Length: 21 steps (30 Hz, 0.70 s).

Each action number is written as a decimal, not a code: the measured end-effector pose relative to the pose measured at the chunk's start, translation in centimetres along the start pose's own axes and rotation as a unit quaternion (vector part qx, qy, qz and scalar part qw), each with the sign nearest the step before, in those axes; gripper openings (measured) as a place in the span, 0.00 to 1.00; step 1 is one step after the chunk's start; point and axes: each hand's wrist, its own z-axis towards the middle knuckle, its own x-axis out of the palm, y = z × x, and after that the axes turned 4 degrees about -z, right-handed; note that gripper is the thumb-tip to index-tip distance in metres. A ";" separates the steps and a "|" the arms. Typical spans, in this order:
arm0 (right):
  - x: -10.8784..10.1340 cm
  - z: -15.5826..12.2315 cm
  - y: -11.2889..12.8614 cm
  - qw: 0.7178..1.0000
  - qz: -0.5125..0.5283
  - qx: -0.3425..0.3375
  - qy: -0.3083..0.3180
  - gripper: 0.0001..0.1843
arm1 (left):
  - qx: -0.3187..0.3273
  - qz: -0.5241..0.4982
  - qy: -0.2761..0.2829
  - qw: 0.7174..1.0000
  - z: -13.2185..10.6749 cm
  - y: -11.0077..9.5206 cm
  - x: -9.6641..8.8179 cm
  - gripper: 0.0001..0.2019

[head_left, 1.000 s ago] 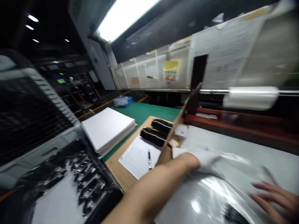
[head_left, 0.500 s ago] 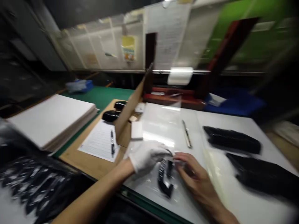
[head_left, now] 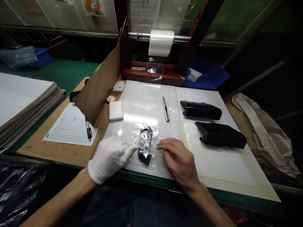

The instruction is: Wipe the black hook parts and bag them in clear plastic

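A black curved plastic part with raised lettering lies on the white work surface, wrapped in clear plastic film. At the left edge of the film, my left hand, in a white glove, has its thumb and forefinger closed in a pinch. My right hand is bare. Its fingers are bent together, with the tips closed at the film's right edge. Beyond the part lies a slim utility knife. A white foam block is to the left.
A roll of clear film hangs on a bar at the back. Two black ribbed parts rest at the right. On the left are a cardboard flap, a printed form, a pen and a white sheet stack.
My hands have moved apart, from over the black part to either side of it. The whole part now shows between them. The view has tilted down and become sharper.
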 end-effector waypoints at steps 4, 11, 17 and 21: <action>3.8 2.0 -1.0 0.997 -0.057 0.057 0.005 0.25 | -0.055 -0.047 0.043 0.996 3.1 -1.1 3.6 0.18; 6.6 1.9 -2.5 0.987 -0.119 0.058 0.095 0.40 | -0.108 -0.036 0.140 0.984 4.1 -0.9 6.8 0.31; 5.2 2.3 -2.9 0.989 -0.094 -0.006 0.114 0.37 | -0.105 -0.094 0.141 0.980 -1.4 -3.8 3.8 0.29; 4.7 1.5 -2.3 0.990 -0.068 -0.018 0.120 0.34 | -0.323 -0.373 0.122 0.861 -10.7 -5.3 1.6 0.23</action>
